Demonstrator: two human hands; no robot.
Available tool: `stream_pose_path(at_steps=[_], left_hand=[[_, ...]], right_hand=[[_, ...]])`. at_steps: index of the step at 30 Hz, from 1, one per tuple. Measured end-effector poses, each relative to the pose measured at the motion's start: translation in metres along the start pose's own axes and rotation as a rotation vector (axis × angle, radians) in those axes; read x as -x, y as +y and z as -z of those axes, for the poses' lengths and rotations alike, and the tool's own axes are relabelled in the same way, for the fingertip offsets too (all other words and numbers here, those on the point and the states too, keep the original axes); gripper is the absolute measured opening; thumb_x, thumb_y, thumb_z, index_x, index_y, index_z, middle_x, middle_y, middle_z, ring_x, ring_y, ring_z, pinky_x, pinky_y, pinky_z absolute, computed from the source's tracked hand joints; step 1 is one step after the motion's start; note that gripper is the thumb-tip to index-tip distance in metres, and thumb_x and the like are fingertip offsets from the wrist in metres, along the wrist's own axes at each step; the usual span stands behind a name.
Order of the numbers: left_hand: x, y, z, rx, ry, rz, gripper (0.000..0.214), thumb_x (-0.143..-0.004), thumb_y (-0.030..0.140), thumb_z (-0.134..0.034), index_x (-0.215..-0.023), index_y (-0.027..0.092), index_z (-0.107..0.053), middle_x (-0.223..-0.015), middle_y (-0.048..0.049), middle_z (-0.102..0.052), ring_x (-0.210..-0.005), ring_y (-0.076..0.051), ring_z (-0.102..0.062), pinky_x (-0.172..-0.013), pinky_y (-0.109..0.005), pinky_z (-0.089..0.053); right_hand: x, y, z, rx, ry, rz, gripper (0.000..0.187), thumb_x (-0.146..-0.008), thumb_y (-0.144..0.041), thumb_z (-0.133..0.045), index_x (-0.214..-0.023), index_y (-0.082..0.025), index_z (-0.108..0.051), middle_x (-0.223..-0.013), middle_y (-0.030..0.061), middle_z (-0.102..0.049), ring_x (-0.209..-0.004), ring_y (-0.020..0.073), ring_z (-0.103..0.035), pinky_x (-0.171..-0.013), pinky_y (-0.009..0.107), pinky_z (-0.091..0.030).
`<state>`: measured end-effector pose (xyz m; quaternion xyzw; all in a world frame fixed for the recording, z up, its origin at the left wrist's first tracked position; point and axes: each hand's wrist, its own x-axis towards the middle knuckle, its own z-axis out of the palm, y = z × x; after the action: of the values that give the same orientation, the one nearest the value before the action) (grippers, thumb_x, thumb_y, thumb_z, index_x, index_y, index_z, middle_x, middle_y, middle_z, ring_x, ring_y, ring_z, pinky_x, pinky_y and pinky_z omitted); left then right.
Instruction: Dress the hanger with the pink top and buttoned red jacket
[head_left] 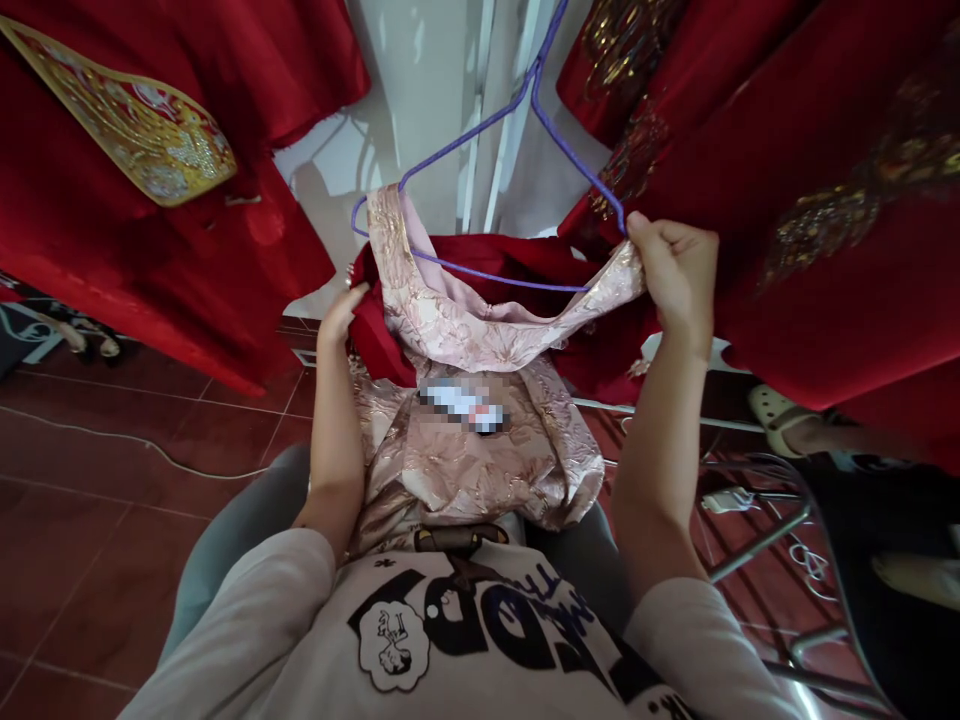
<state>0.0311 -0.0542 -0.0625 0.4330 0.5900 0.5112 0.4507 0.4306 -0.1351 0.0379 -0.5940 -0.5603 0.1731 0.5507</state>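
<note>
A pink brocade dress point(480, 335) with gold floral patterning hangs by its left strap on a purple wire hanger point(469, 130), its lower part lying over my lap. My right hand point(679, 275) is closed on the right strap, thumb on top beside the hanger's right end. Lower on the left, my left hand point(341, 312) is closed at the edge of red fabric point(379, 345) behind the dress; some of its fingers are hidden. On the dress front lies a small object point(463, 405), blurred out by pixelation.
Red garments with gold embroidery point(161, 140) hang at left and right. A pale wall point(420, 90) stands behind the hanger. At right are a metal-framed chair point(832, 560), a cable plug point(727, 498) and a person's foot in a clog point(780, 420). A cable point(180, 462) crosses the tiled floor.
</note>
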Motion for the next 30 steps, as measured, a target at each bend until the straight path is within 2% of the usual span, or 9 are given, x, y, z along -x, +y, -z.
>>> stream_pose_path(at_steps=[3, 6, 8, 10, 13, 16, 19, 24, 30], left_hand=[[0.001, -0.002, -0.002, -0.079, 0.052, -0.023, 0.016, -0.077, 0.023, -0.076, -0.086, 0.019, -0.062, -0.088, -0.0062, -0.075, -0.111, -0.033, -0.075, -0.103, -0.044, -0.059], [-0.005, 0.009, -0.007, -0.114, 0.149, -0.219, 0.042, -0.078, 0.028, -0.079, -0.115, 0.022, -0.062, -0.132, -0.0096, -0.073, -0.133, -0.026, -0.065, -0.116, -0.037, -0.05], [-0.012, 0.02, -0.013, -0.138, 0.152, -0.427, 0.051, -0.087, 0.046, -0.074, -0.132, 0.029, -0.057, -0.153, -0.0074, -0.062, -0.146, -0.023, -0.054, -0.123, -0.038, -0.043], [-0.024, 0.031, -0.022, -0.186, 0.131, -0.647, 0.057, -0.096, 0.07, -0.06, -0.139, 0.035, -0.053, -0.158, -0.0038, -0.057, -0.154, -0.023, -0.044, -0.129, -0.043, -0.033], [-0.043, 0.046, -0.036, -0.285, 0.068, -0.822, 0.082, -0.092, 0.099, -0.035, -0.137, 0.033, -0.054, -0.15, -0.0017, -0.059, -0.15, -0.022, -0.039, -0.132, -0.043, -0.024], [-0.055, 0.056, -0.044, -0.383, 0.007, -0.85, 0.101, -0.082, 0.11, -0.019, -0.123, 0.027, -0.059, -0.13, -0.003, -0.063, -0.131, -0.02, -0.044, -0.125, -0.042, -0.03], [-0.057, 0.06, -0.043, -0.438, 0.072, -0.884, 0.103, -0.079, 0.11, -0.008, -0.111, 0.024, -0.056, -0.116, -0.0031, -0.058, -0.119, -0.017, -0.044, -0.117, -0.038, -0.036], [-0.061, 0.059, -0.036, -0.47, 0.162, -0.869, 0.101, -0.073, 0.107, 0.003, -0.103, 0.024, -0.045, -0.107, -0.0029, -0.046, -0.116, -0.015, -0.04, -0.113, -0.033, -0.04], [-0.067, 0.054, -0.044, -0.452, 0.284, -0.795, 0.097, -0.079, 0.1, 0.005, -0.104, 0.023, -0.048, -0.1, -0.003, -0.048, -0.112, -0.013, -0.04, -0.114, -0.033, -0.04]], right_hand=[[0.0, 0.003, 0.0, 0.001, 0.035, 0.04, 0.03, -0.087, -0.049, -0.068, -0.068, -0.028, -0.058, -0.072, 0.0035, -0.057, -0.072, 0.0179, -0.046, -0.077, 0.038, -0.04], [-0.002, 0.011, -0.001, -0.011, 0.095, 0.097, 0.023, -0.088, -0.049, -0.07, -0.082, -0.029, -0.061, -0.093, 0.0106, -0.069, -0.087, 0.0244, -0.058, -0.09, 0.042, -0.045], [-0.002, 0.016, -0.002, -0.021, 0.093, 0.123, 0.022, -0.089, -0.05, -0.069, -0.088, -0.029, -0.061, -0.105, 0.0153, -0.072, -0.101, 0.0297, -0.062, -0.1, 0.046, -0.045], [-0.001, 0.019, -0.001, -0.019, 0.075, 0.135, 0.023, -0.09, -0.052, -0.066, -0.092, -0.03, -0.062, -0.113, 0.0176, -0.073, -0.111, 0.0331, -0.063, -0.105, 0.049, -0.044], [0.0, 0.02, 0.0, 0.012, 0.067, 0.137, 0.025, -0.091, -0.055, -0.062, -0.095, -0.03, -0.062, -0.119, 0.0179, -0.074, -0.116, 0.0349, -0.063, -0.109, 0.051, -0.043], [0.0, 0.02, 0.0, 0.048, 0.098, 0.123, 0.028, -0.09, -0.058, -0.059, -0.096, -0.03, -0.062, -0.122, 0.017, -0.075, -0.119, 0.0341, -0.064, -0.112, 0.051, -0.043], [0.0, 0.023, -0.002, 0.035, 0.109, 0.111, 0.031, -0.089, -0.06, -0.06, -0.097, -0.03, -0.063, -0.123, 0.0175, -0.074, -0.121, 0.0343, -0.063, -0.113, 0.05, -0.043], [-0.003, 0.031, -0.006, -0.011, 0.078, 0.096, 0.037, -0.09, -0.065, -0.06, -0.103, -0.031, -0.067, -0.13, 0.0181, -0.073, -0.128, 0.04, -0.06, -0.113, 0.056, -0.038], [-0.008, 0.037, -0.006, 0.016, 0.137, 0.059, 0.041, -0.09, -0.063, -0.058, -0.106, -0.027, -0.069, -0.131, 0.0184, -0.074, -0.13, 0.0396, -0.06, -0.112, 0.055, -0.042]])
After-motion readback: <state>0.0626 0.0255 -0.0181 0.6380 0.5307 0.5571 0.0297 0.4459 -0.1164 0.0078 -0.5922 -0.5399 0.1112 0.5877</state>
